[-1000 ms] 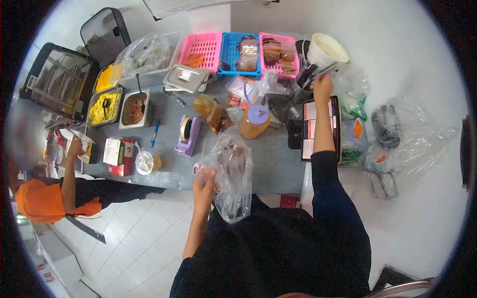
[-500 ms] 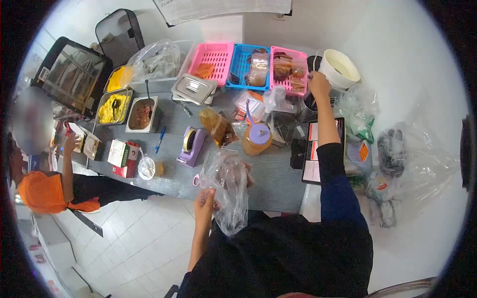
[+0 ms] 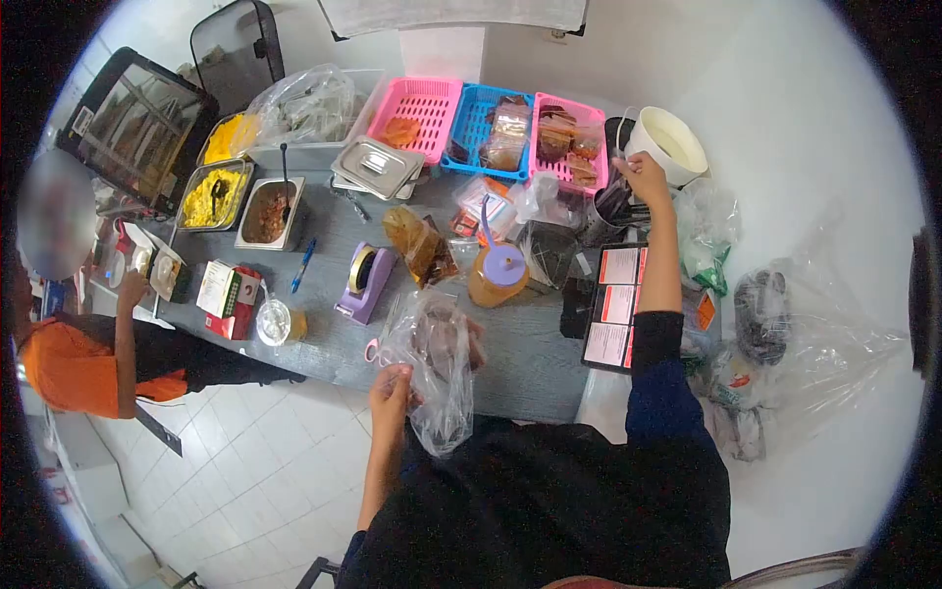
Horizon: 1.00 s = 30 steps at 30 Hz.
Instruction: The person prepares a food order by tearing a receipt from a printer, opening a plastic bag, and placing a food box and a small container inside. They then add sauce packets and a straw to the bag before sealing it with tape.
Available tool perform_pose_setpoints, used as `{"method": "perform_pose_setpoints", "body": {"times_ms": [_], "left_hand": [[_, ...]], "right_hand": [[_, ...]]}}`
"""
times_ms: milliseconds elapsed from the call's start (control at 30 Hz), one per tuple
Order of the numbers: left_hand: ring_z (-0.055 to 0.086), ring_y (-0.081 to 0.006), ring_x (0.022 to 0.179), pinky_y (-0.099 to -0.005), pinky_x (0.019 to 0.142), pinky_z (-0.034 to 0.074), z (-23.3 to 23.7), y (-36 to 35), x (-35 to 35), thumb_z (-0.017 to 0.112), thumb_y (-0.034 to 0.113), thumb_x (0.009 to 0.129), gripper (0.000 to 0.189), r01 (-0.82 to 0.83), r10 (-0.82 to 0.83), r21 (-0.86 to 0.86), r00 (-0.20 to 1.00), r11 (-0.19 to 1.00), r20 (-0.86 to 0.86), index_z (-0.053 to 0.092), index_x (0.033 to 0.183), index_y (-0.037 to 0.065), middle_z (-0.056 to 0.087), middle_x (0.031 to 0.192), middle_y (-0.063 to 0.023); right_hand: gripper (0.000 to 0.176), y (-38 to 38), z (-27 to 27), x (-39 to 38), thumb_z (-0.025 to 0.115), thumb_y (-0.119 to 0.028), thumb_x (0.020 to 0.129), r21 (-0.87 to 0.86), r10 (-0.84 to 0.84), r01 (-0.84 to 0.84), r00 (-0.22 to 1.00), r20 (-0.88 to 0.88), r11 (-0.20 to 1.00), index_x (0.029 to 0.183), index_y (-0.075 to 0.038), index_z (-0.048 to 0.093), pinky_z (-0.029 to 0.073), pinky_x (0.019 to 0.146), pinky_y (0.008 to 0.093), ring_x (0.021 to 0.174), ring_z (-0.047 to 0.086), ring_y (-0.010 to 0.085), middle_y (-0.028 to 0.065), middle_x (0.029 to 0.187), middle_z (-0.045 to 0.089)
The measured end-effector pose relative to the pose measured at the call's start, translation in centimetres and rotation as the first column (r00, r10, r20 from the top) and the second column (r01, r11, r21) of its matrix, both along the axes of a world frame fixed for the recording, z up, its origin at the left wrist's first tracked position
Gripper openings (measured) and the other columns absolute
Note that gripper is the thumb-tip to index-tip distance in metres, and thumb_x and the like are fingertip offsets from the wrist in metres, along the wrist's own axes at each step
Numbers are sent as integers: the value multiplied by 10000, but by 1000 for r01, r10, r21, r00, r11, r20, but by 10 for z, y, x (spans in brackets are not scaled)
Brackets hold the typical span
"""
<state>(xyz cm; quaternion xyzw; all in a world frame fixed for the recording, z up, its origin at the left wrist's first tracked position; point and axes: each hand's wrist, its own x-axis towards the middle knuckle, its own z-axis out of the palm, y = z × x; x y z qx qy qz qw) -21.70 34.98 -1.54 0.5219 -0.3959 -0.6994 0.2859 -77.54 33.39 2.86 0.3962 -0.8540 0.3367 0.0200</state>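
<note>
My left hand (image 3: 392, 391) is closed on the edge of a clear plastic bag (image 3: 446, 402) at the table's front edge. Brownish contents show in the bag's upper part. My right hand (image 3: 645, 177) is raised over a dark holder (image 3: 601, 228) of long dark utensils, beside a white bucket (image 3: 669, 145); its fingers are bent together, and what they hold, if anything, is too small to name. Pink-handled scissors (image 3: 375, 350) lie left of the bag. A bottle with a purple lid (image 3: 499, 275) stands behind it.
Pink (image 3: 417, 118) and blue (image 3: 491, 128) baskets line the back. Metal food trays (image 3: 267, 216), a purple tape dispenser (image 3: 365, 285) and a lidded cup (image 3: 279, 322) are on the left. A tablet (image 3: 616, 306) lies right. A person in orange (image 3: 74, 368) stands far left.
My right hand has lifted slightly, and more of the dark utensils shows below it. My left hand still grips the bag. The whole view has shifted a little. The other person's hand has lowered.
</note>
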Motion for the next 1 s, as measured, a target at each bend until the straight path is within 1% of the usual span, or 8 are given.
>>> {"method": "perform_pose_setpoints", "body": {"times_ms": [67,167,300,567,667,867,967,1000], "left_hand": [[427,-59,543,-253,520,448,-7,-3,0,585,221,876,214,8,-8,-3,999,1000,-32,568,975,32,458,622,28],[426,-57,543,-256,524,450,2,-4,-5,585,222,876,210,23,-23,-34,1000,999,11,571,970,34,457,622,31],[434,-58,555,-253,524,450,3,-7,-6,588,229,874,224,36,-36,-47,999,998,3,575,977,30,477,635,28],[445,-70,579,-252,536,463,-8,-10,4,597,236,867,235,28,-27,-15,999,1000,25,576,968,25,498,681,10],[439,-67,577,-247,534,461,-4,-10,4,595,230,869,230,17,-17,-13,999,1000,35,575,965,22,494,672,12],[419,-58,549,-245,531,461,-9,-16,9,581,214,877,201,30,-30,-21,1000,999,9,577,966,34,485,645,23],[439,-76,539,-244,539,433,-5,-17,9,599,285,865,297,44,-43,-39,998,998,39,540,1001,27,444,596,21],[433,-70,535,-245,528,440,-7,-17,10,597,264,867,270,34,-33,-29,999,999,38,549,990,28,452,604,22]], "right_hand": [[450,9,12,26,753,-364,682,-119,-94,96,995,26,988,908,-26,562,481,697,371,776,635,278,173,770,634],[409,21,-32,31,732,-339,721,-124,102,-100,995,4,987,952,-56,548,471,603,343,597,583,215,118,761,622],[333,20,-54,38,748,-237,707,-198,-59,27,986,-157,980,889,-30,561,458,537,333,560,581,183,126,699,615],[250,39,-78,17,734,-125,724,-393,-56,72,997,53,917,898,-20,587,456,452,259,529,584,129,72,670,624],[279,44,-62,29,732,-151,704,-218,-218,238,969,112,946,907,-36,580,461,652,350,681,588,253,103,781,616],[415,51,-8,73,699,-99,713,-227,-418,364,866,-273,903,1081,-57,511,443,759,366,926,539,319,160,1005,501],[349,60,-6,77,695,-83,707,-37,-533,560,764,-363,828,1029,-46,564,456,738,375,888,571,337,156,937,566],[321,66,-16,66,703,-82,705,-33,-453,465,842,-293,885,998,-43,580,463,718,372,837,581,315,140,881,584]]}}
